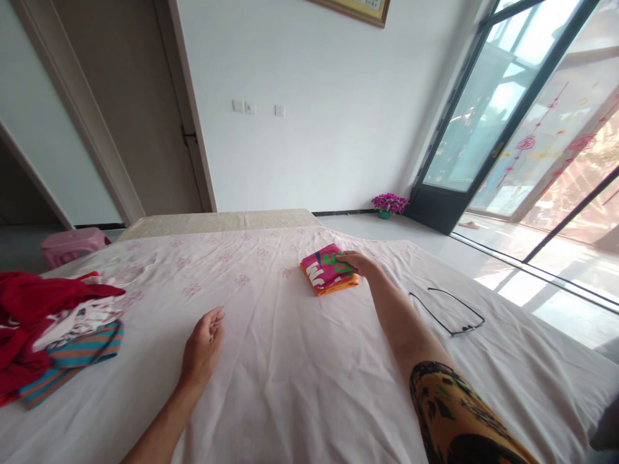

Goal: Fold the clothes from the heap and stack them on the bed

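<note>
A small folded pink garment (323, 265), printed with green and white letters, lies on the bed sheet near the middle, over an orange folded cloth (338, 287). Whether the two are one piece, I cannot tell. My right hand (360, 263) grips the garment's right edge, fingers on top and some of them hidden. Left of it, my left hand (204, 338) hovers over or rests on the pale floral sheet (285, 361), fingers loosely curled and holding nothing. Farther left is a heap of clothes: a red garment (53, 299), a pale patterned piece (80, 322) and a blue-and-brown striped piece (87, 348).
Black-framed eyeglasses (464, 330) lie on the sheet right of my right forearm. A pink stool (76, 243) stands beyond the bed at left. Purple flowers in a green pot (387, 206) stand by the wall, near a glass door (476, 122).
</note>
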A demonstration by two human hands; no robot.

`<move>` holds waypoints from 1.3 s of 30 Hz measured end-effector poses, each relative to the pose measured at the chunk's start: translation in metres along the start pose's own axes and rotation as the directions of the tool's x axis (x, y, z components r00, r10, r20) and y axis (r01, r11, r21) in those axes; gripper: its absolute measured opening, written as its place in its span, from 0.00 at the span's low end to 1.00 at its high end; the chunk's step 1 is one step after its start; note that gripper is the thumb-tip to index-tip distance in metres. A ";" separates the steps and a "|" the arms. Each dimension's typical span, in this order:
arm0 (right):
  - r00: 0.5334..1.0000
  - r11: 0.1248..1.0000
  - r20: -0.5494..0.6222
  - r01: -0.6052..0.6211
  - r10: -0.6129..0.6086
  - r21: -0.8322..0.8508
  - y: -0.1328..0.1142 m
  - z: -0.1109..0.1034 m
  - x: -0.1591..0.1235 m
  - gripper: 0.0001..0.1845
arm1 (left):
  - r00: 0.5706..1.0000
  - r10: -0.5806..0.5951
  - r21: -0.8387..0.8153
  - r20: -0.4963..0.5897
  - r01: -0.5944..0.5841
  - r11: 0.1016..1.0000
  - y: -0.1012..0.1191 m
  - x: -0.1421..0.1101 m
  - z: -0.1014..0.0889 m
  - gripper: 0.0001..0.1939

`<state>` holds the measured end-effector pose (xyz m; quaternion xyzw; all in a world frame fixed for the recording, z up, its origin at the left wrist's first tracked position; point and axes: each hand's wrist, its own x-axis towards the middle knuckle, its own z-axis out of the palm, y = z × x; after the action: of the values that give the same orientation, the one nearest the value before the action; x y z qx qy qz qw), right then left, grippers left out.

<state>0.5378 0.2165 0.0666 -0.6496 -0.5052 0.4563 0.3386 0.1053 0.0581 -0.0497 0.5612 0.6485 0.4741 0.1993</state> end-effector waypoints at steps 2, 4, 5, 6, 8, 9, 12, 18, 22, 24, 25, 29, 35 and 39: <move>0.998 0.993 -0.064 -0.004 -0.003 -0.115 0.002 0.001 0.002 0.09 | 1.000 0.007 0.009 0.000 -0.007 1.000 0.001 0.000 0.000 0.23; 0.989 0.972 -0.141 0.001 -0.035 -0.233 0.000 0.004 0.004 0.10 | 1.000 0.009 0.010 0.003 -0.009 1.000 0.000 0.001 0.001 0.23; 0.981 0.957 -0.185 0.007 -0.064 -0.291 -0.002 0.006 0.004 0.13 | 1.000 0.008 0.010 0.003 -0.008 1.000 -0.001 0.001 0.001 0.23; 0.968 0.938 -0.228 0.016 -0.101 -0.346 -0.005 0.010 0.004 0.17 | 1.000 0.007 0.009 0.005 -0.007 1.000 -0.002 0.001 0.001 0.23; 0.940 0.901 -0.285 0.047 -0.185 -0.431 -0.011 0.021 0.004 0.25 | 1.000 0.007 0.006 0.006 -0.007 1.000 -0.004 0.002 0.002 0.23; 0.928 0.878 -0.289 0.074 -0.234 -0.473 -0.013 0.027 0.003 0.27 | 1.000 0.011 0.004 0.007 -0.011 1.000 -0.005 0.002 0.002 0.23; 0.899 0.715 -0.206 0.151 -0.387 -0.682 -0.010 0.049 0.001 0.30 | 0.999 0.023 0.004 0.023 -0.023 1.000 -0.004 0.001 0.001 0.21; 0.914 0.431 -0.030 0.162 -0.405 -0.888 0.027 0.071 0.001 0.28 | 0.999 0.018 0.015 0.051 -0.019 1.000 0.004 0.000 -0.001 0.19; 0.930 0.372 -0.022 0.125 -0.367 -0.920 0.037 0.071 0.006 0.30 | 0.997 0.045 0.056 0.057 -0.048 0.997 0.009 -0.001 -0.003 0.18; 0.942 0.340 0.008 0.129 -0.334 -0.931 0.033 0.068 0.007 0.29 | 0.996 0.062 0.061 0.061 -0.065 0.996 0.011 -0.001 -0.003 0.18; 0.946 0.332 0.020 0.133 -0.323 -0.934 0.030 0.067 0.006 0.29 | 0.996 0.067 0.059 0.061 -0.071 0.996 0.012 -0.001 -0.004 0.18; 0.922 0.356 -0.017 0.132 -0.387 -0.925 0.013 0.074 -0.004 0.24 | 0.997 0.064 0.033 0.046 -0.065 0.997 0.016 -0.001 -0.004 0.18; 0.765 0.415 0.044 0.395 -0.642 -0.820 0.010 0.145 -0.059 0.23 | 0.998 0.058 -0.054 0.011 -0.057 0.997 0.015 0.000 -0.004 0.17; 0.801 0.419 0.225 0.503 -0.555 -0.756 0.029 0.203 -0.098 0.24 | 0.998 0.065 -0.086 -0.023 -0.067 0.994 0.011 -0.001 -0.002 0.19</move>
<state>0.3503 0.1102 -0.0066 -0.5499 -0.8191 0.0373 0.1588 0.1100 0.0554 -0.0394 0.5685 0.6103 0.5137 0.2011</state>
